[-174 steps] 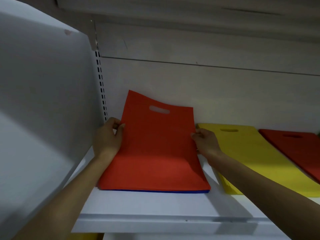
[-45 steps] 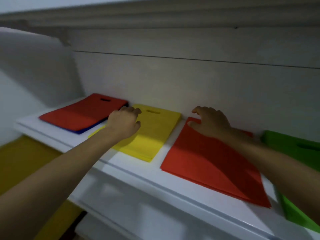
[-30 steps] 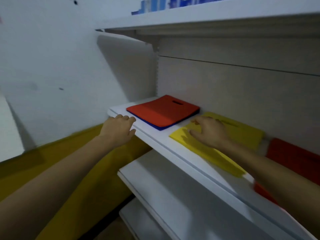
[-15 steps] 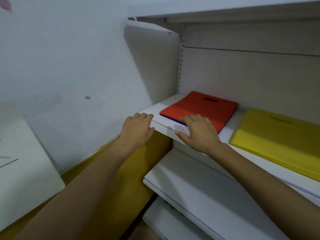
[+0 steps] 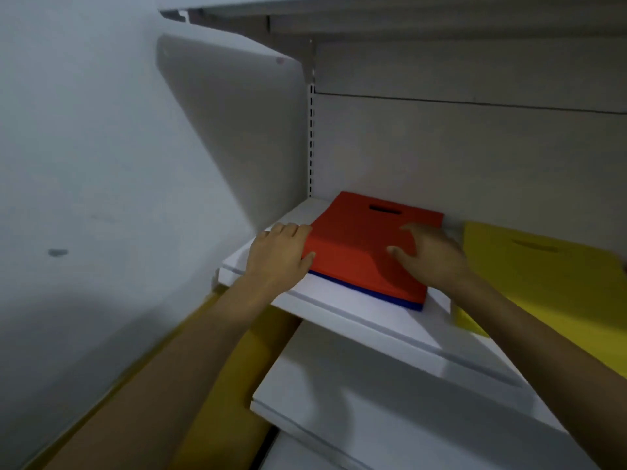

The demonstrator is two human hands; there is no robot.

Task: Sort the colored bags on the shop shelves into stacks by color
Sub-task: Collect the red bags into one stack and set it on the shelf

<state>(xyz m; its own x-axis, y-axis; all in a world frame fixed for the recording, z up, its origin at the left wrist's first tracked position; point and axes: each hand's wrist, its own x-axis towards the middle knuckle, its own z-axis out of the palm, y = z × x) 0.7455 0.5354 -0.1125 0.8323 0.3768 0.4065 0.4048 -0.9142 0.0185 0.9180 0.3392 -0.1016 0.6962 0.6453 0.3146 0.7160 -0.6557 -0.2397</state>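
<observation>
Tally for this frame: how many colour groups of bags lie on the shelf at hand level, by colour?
Red bags: 1 group, on top of the left pile
Blue bags: 1 layer, under the red
Yellow bags: 1 pile, to the right
Total: 3 colour groups; single bags cannot be counted.

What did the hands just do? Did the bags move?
Both hands left the front edge of the shelf. The left hand now grips the left edge of the red bags; the right hand rests on top of them. The red bags still lie on the blue bags, with the yellow bags beside them.
</observation>
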